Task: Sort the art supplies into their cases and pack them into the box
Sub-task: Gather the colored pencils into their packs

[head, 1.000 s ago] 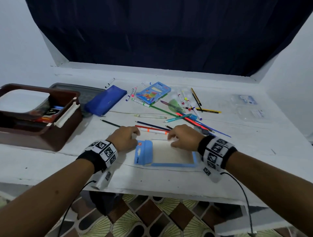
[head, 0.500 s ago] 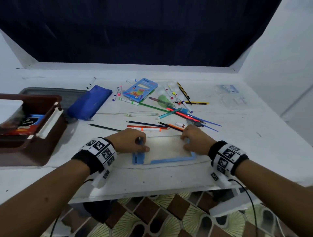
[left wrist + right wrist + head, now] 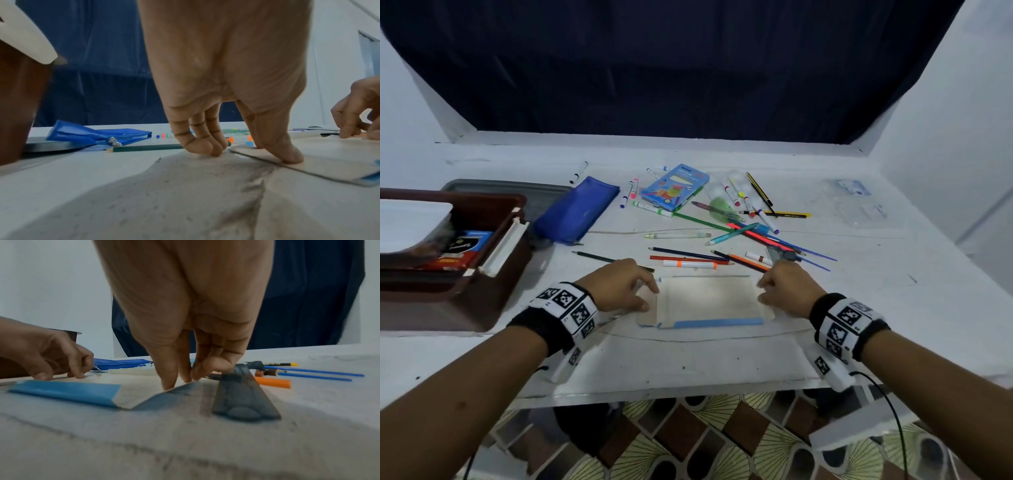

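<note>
Flipped now, the flat case (image 3: 707, 299) that was showing its blue flap a second ago is lying pale side up on the counter (image 3: 688, 356), only a blue strip showing along its near edge. My left hand (image 3: 616, 286) is pressing the left end of it, thumb flat on the card, the other fingers (image 3: 202, 144) curling down onto the counter just beside it. My right hand (image 3: 787, 286) is working the right edge, fingers (image 3: 170, 369) pinching together on that side and lifting it a little off the counter.

Just beyond the case, an orange-banded marker (image 3: 690, 264) is lying crosswise, with a green pencil (image 3: 599, 257) running under my left hand. Further back, loose pencils and markers are spreading in a heap around a blue marker box (image 3: 675, 186). A dark grey ruler (image 3: 240, 391) is sitting just right of my right hand. Off to the left, a blue zip pouch (image 3: 577, 214) is lying beside the brown box (image 3: 465, 274), which is already holding some packs.
</note>
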